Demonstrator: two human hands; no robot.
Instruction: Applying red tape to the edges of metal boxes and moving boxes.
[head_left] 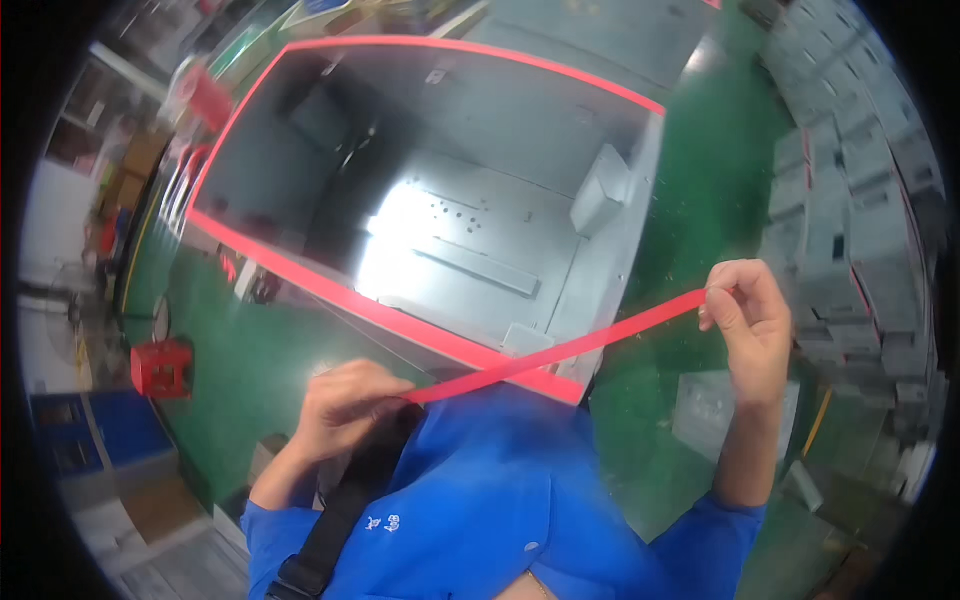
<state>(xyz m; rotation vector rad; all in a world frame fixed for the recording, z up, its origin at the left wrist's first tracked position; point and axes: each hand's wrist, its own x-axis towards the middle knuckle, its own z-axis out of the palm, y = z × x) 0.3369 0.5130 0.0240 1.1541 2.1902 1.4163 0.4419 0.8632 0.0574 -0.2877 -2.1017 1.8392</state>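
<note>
A strip of red tape [600, 338] is stretched between my two hands, sloping up to the right. My left hand [348, 408] pinches its lower end near my chest. At the right, my raised right hand [748, 318] pinches the other end between thumb and fingers. Behind the strip stands a large open grey metal cabinet [560, 170], its inside showing holes and a raised bar. Red tape [400, 322] lines its near edge, and more red runs along the left and far edges. The strip crosses in front of the cabinet's near right corner; whether it touches there I cannot tell.
Several stacked grey metal boxes [850, 220] line the right side. A red stool [162, 368] and a blue cabinet [125, 425] stand at the left on the green floor [250, 350]. A light panel [700, 412] lies on the floor below my right hand.
</note>
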